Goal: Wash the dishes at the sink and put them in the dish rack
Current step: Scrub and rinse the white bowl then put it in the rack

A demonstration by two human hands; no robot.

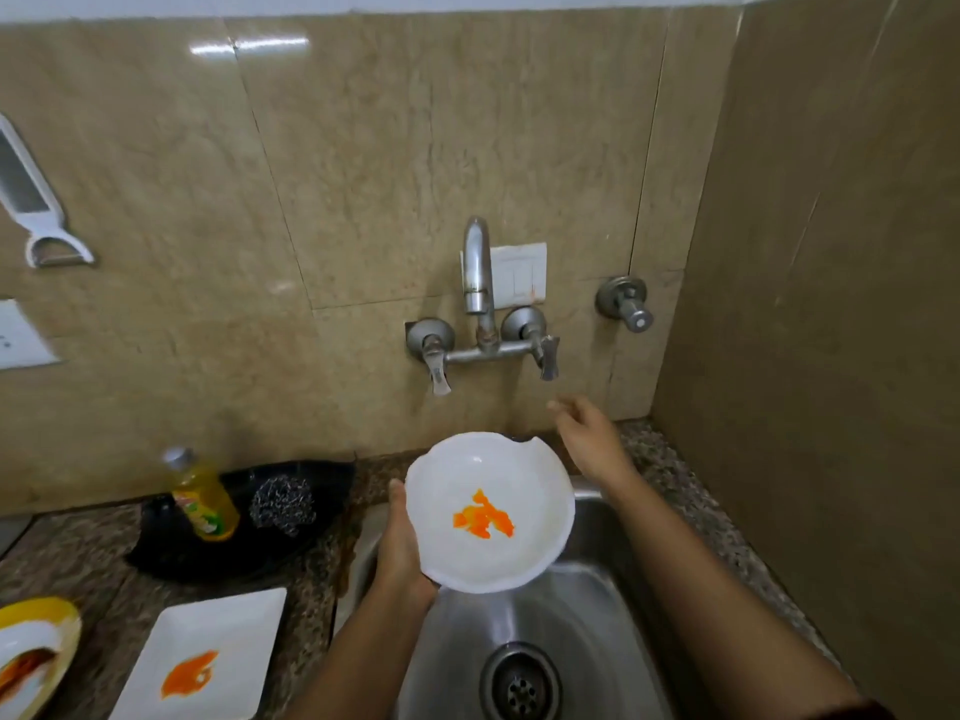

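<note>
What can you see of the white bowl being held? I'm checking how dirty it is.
The white bowl is round and glossy, ceramic by its look, with a wavy rim notched at its upper right. Orange smears sit at its centre. It tilts toward the camera above the steel sink, gripped at its left edge by the left hand.

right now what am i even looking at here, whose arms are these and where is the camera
The camera sits on a person's head, looking down at a kitchen sink. The arms are that person's own. The left hand holds a white bowl smeared orange over the sink. The right hand, empty, reaches towards the tap handle. No water is running. On the counter to the left lie a dirty square plate, a yellow soap bottle and a steel scrubber.
</note>
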